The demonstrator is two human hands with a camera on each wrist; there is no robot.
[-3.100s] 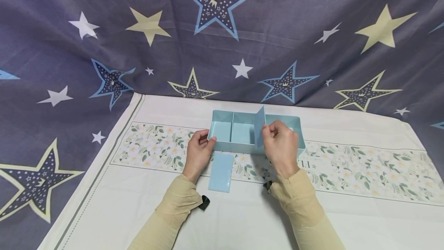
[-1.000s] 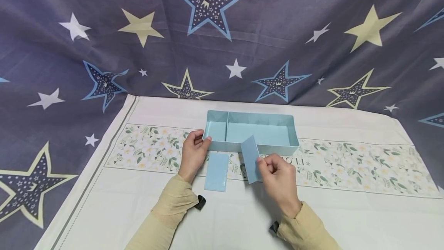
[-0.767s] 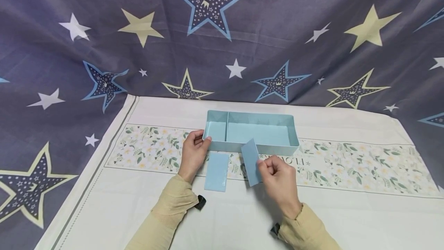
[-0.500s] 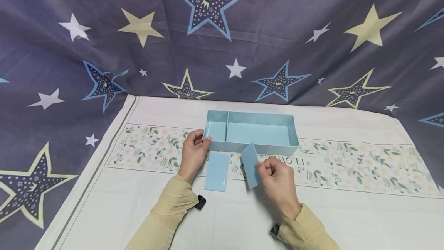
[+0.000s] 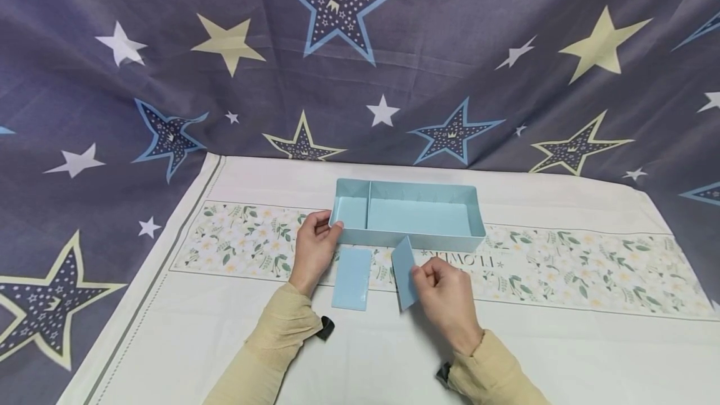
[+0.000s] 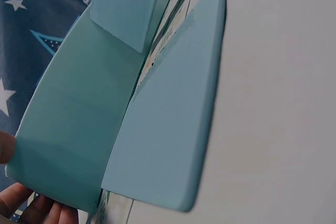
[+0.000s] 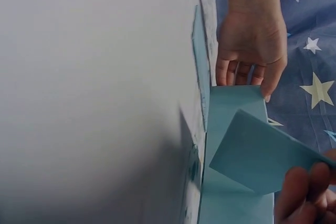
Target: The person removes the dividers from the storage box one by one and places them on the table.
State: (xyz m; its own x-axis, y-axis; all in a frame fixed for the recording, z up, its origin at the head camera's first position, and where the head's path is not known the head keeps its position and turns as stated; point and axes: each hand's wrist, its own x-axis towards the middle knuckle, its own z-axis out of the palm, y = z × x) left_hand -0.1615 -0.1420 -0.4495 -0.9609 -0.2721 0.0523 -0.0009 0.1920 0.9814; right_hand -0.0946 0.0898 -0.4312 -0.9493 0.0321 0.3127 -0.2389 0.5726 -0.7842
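Observation:
A light blue rectangular box (image 5: 416, 241) stands on the tablecloth, with one divider (image 5: 369, 205) upright near its left end. My left hand (image 5: 315, 249) grips the box's left end, thumb at the rim and the other fingers against the end wall. My right hand (image 5: 445, 295) pinches a loose blue divider (image 5: 403, 274) by its right edge. That divider is tilted, in front of the box. Another blue divider (image 5: 351, 280) lies flat on the cloth between the hands. In the right wrist view, the pinched divider (image 7: 262, 153) overlaps the box's front wall.
The white tablecloth (image 5: 371, 355) carries a floral printed band (image 5: 236, 236) under and beside the box. Dark blue star-patterned fabric (image 5: 439, 49) hangs behind the table and along its left side. Black straps (image 5: 325, 328) show at both wrists.
The right hand has pulled the divider out of the box and brought it forward, then slightly lower towards the cloth. The left hand keeps its grip on the box; the flat divider has stayed put.

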